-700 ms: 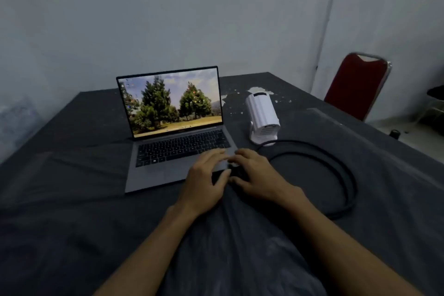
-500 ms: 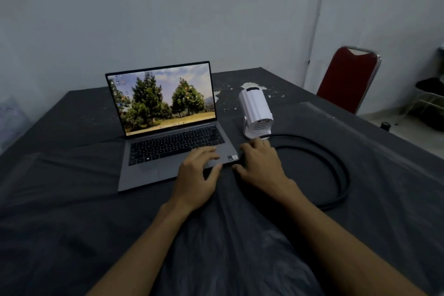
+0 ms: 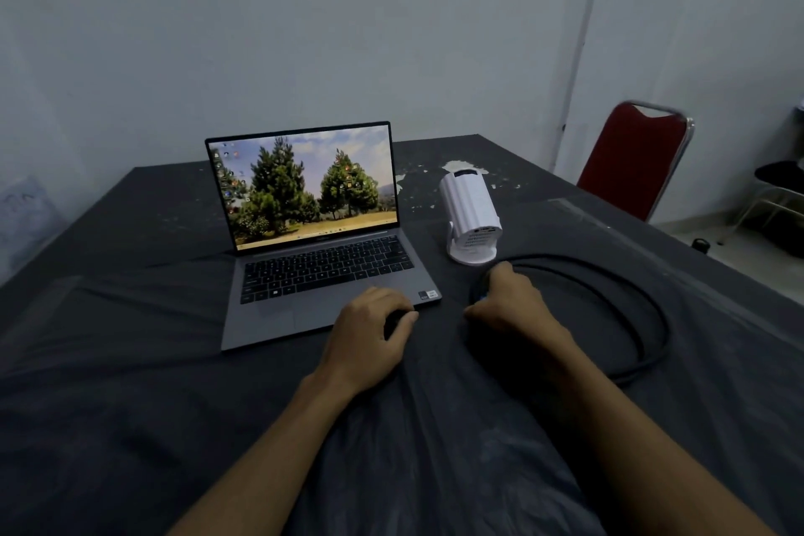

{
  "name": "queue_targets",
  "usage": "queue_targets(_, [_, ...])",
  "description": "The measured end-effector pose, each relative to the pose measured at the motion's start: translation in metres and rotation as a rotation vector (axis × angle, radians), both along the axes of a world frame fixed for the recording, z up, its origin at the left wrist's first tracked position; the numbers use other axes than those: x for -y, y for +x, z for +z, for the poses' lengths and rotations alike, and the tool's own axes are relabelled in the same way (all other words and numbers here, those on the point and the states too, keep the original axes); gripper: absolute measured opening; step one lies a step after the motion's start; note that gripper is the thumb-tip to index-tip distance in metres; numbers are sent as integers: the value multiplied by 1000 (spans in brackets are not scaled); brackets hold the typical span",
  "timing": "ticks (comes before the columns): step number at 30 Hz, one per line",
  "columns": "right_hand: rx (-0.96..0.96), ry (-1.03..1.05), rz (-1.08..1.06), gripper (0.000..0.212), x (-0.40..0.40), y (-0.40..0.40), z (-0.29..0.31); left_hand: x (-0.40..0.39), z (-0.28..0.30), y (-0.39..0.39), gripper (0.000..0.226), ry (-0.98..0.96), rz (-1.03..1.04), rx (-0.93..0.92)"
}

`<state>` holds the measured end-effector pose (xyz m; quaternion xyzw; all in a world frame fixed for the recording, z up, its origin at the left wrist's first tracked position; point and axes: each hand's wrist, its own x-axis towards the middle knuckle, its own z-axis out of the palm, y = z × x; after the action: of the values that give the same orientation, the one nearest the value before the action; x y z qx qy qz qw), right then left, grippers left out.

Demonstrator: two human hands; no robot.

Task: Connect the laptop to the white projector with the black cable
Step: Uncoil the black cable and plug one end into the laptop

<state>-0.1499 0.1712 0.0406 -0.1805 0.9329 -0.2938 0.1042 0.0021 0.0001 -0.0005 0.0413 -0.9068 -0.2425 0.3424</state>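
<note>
hands (image 3: 367, 335) at laptop (image 3: 322, 274) front edge

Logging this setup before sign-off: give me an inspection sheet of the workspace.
Surface: table under dark cloth, white flaked patches at the far end.
Job's things: laptop open, screen lit; white projector right of it, ports facing the person.
Clutter: nothing seen.
Hands: left hand closed on a dark cable end by the laptop's right edge; right hand on the cable.
Cables: black cable coiled at right; neither end seen plugged in.
Surroundings: red chair, wall.
</note>
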Motion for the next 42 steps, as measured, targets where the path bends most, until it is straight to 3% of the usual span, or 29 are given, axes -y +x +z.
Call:
queue_targets(2, [63, -140, -36, 49, 0, -5, -1, 0, 0, 0, 13, -2, -1, 5])
queue_targets(5, [353, -547, -50, 11, 1, -11, 0, 1, -1, 0, 14, 0, -1, 12])
queue_targets(9, [733, -848, 18, 26, -4, -8, 6, 1, -1, 0, 15, 5, -3, 12])
queue_targets(15, [865, -974, -31, 28, 1, -10, 8, 2, -1, -1, 15, 23, -3, -9])
queue_targets(17, [765, -946, -37, 22, 4, -11, 3, 2, -1, -1, 14, 43, -3, -26])
queue_targets(21, [278, -808, -64, 12, 7, -14, -15, 3, -1, -1, 14, 71, -5, -52])
queue_targets(24, [181, -783, -14, 14, 7, -15, -14, 2, 0, 0, 14, 73, -18, -75])
queue_targets(26, [105, -721, 87, 24, 7, -11, -12, 0, 0, 0, 14, 75, -21, -105])
queue_targets(34, [-444, -316, 713, 9, 19, 37, 2, 2, 5, 2, 33, 271, -1, -152])
queue_targets(37, [-508, -154, 842, 14, 27, 49, -2, 5, 5, 1, 13, 275, -31, -129])
queue_targets(42, [-546, -89, 753, 26, 16, 44, 12, 7, 1, -3, 24, 344, -2, -55])
